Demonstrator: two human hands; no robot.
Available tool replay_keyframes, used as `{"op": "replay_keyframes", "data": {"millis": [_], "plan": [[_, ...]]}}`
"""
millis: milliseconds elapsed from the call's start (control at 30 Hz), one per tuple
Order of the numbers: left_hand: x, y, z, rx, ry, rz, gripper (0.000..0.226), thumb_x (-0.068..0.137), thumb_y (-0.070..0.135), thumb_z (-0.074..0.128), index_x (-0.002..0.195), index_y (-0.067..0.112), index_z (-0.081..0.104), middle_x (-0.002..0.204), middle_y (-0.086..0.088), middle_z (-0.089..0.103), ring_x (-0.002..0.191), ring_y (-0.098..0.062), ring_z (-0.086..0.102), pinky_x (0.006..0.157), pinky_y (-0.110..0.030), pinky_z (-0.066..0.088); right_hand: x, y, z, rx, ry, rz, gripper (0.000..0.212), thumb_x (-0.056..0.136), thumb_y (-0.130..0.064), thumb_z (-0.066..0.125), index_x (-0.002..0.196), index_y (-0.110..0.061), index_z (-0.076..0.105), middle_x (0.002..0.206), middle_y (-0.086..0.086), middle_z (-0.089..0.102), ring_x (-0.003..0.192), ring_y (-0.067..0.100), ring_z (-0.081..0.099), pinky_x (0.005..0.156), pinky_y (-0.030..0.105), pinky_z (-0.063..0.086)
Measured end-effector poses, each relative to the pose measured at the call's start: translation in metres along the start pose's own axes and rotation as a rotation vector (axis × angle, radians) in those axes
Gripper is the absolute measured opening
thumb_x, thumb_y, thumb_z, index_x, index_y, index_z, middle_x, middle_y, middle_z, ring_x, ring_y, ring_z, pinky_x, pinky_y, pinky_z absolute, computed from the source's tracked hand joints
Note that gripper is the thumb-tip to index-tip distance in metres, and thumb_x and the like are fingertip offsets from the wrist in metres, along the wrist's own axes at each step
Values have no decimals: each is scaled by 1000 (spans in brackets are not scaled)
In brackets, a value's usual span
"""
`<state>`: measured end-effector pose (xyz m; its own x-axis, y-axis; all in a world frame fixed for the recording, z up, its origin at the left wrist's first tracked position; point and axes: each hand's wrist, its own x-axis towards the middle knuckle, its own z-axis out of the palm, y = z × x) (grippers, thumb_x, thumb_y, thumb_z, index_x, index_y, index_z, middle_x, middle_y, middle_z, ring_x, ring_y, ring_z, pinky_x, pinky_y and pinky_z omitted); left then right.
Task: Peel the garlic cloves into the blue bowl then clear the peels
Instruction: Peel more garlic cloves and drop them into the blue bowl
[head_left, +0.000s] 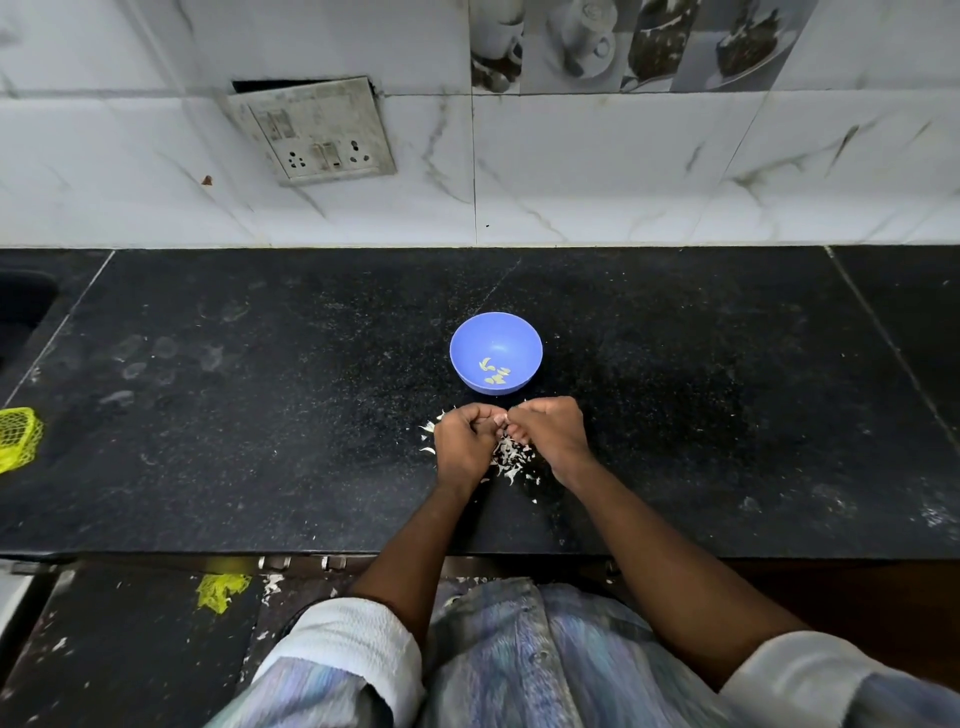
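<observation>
We hold both hands together just in front of the blue bowl (496, 353), low over the black counter (260, 415). Our left hand (464, 441) and right hand (550, 434) are curled, fingertips meeting between them, apparently pinching a garlic clove, though the clove itself is too hidden and small for us to make out. A few peeled cloves (493, 371) lie in the bottom of the bowl, and a loose pile of white peels (511, 460) sits on the counter directly beneath and between our wrists, with a few stray flakes to the left. We judge that we are mid-peel, with clearing not yet begun. The risks from here are small but real: the papery skins are light, so a quick sweep of a wrist could scatter them toward the counter edge and onto the floor, where some scraps already lie. The bowl looks light too and sits just beyond our knuckles, so a forward nudge could slide or tip it. A slippery bare clove could also pop out of our fingertips and land among the peels rather than in the bowl.
</observation>
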<state>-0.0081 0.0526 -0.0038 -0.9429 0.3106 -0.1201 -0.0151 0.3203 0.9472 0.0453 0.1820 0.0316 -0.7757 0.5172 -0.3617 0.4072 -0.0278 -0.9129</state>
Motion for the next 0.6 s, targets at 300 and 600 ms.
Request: {"op": "replay_keyframes", "data": {"millis": [300,600], "plan": [[11,-8,-1,-14,40,26,14,98,8,68,97,16,79,82,5,78,76,-20,74,77,-42,62,9,-4,4,78,-57,20,14,88,-8,66,82,-3,79,77,17,76,68,19,68,64,27,55],[19,-10,-2,-29,47,-19,8,95,10,74,96,15,80,83,4,79,74,-12,72,76,-38,62,17,-2,3,7,-12,-3,9,79,-3,83,85,-5,77,76,13,76,63,9,66,57,20,51]]}}
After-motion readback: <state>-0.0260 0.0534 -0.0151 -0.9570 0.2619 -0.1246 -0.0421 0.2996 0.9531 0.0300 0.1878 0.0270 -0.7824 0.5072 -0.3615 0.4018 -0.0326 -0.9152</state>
